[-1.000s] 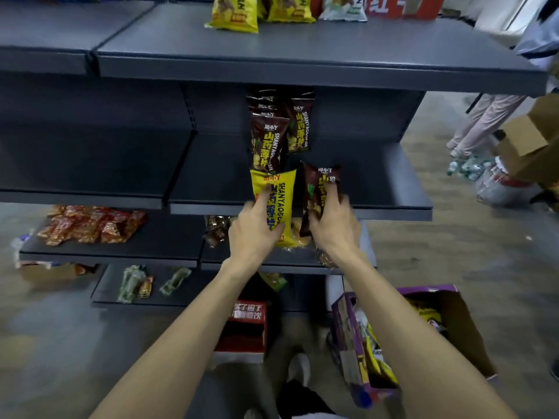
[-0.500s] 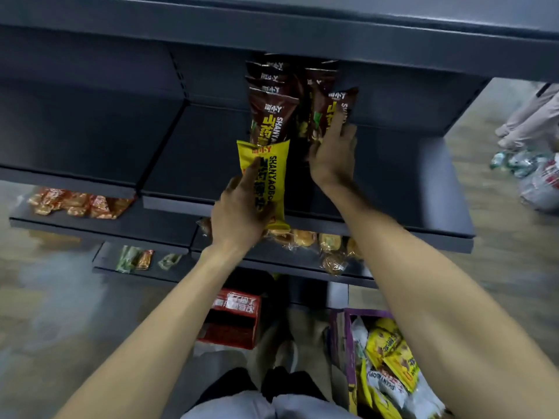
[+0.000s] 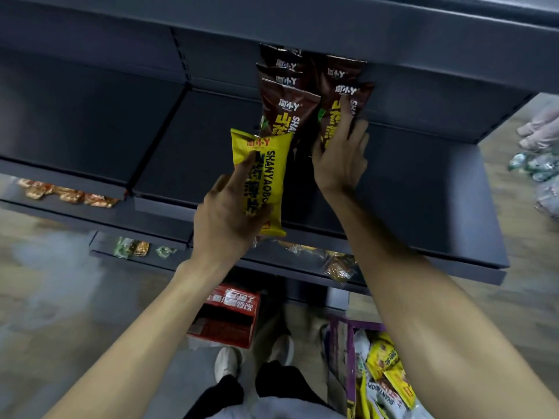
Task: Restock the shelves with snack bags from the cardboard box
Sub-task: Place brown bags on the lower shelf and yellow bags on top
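Note:
My left hand grips a yellow snack bag upright over the front of the dark middle shelf. Behind it stands a row of brown snack bags reaching back under the upper shelf. My right hand holds another brown snack bag at the front of a second brown row to the right, fingers stretched up its face. At the bottom right the cardboard box with purple flaps sits on the floor, with several yellow and white bags inside.
A red carton stands on the floor by my shoes. Lower shelves carry orange packets, small green packets and clear-wrapped snacks. Someone's legs and bagged goods are at the far right.
Both hands moved up and back onto the middle shelf. My right hand set its brown bag against the right-hand row; the yellow bag came up in front of the left row.

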The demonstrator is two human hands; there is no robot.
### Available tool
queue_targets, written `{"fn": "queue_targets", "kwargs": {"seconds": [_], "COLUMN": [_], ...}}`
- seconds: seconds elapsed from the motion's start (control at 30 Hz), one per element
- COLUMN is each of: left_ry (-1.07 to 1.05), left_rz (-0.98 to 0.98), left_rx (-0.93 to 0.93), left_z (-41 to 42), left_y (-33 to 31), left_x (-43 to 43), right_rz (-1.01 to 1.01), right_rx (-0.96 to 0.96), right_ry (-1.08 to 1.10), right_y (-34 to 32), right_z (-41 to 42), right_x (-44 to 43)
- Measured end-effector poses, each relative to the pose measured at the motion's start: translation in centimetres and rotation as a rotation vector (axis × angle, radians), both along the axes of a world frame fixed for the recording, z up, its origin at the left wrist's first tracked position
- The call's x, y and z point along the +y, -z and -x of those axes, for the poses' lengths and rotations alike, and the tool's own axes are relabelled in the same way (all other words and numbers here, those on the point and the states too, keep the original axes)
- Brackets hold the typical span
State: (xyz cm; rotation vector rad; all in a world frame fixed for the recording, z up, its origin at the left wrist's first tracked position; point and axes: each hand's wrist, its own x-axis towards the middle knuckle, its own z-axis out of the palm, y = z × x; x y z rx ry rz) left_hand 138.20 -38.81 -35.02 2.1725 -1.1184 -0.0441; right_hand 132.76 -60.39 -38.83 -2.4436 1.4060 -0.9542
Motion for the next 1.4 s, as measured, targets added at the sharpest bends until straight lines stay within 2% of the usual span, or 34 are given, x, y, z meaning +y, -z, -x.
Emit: {"fn": "queue_targets", "kwargs": {"seconds": [0.17,0.27,0.4,0.73,0.97,1.13,1.27,1.4], "left_ry": [0.017,0.025,0.048,0.039,0.074,0.104,0.077,0.090], "left_rz": [0.008,0.012,0.022,-0.016,0.000,0.033,-0.047,-0.071], "left_rx": [0.017,0.022,0.021,0.021,0.071,0.053,-0.064,-0.089], "left_z": [-0.4,-0.4,-0.7,-0.3,-0.2,0.1,0.4,0.7], "left_y": [-0.5,-0.8,-1.0,-1.4,-3.0,-4.2,-4.9,-5.3], "left_x": [0.2,0.7,1.7,4.5,5.2,5.6,5.3,5.2], "right_rz": [-0.006,-0.057,-0.024,-0.222,-0.188,-0.170,-0.095,-0.083], "right_rx": [0.081,0.008,-0.073,-0.032,-0.007,0.110,0.275,0.297], "right_ry": [0.023,-0.001,-0.012,-0.043,0.001,0.037,0.006,-0.042], "right_y": [0.5,0.1,-0.2,-1.0,-2.3,-5.0,-6.5,-7.7], "right_z": [0.1,0.1,-0.2,-0.1,2.2,3.8,4.9,5.5], "right_x": [-0.2,0.2,1.2,1.2,4.2,6.6,9.8,12.8]}}
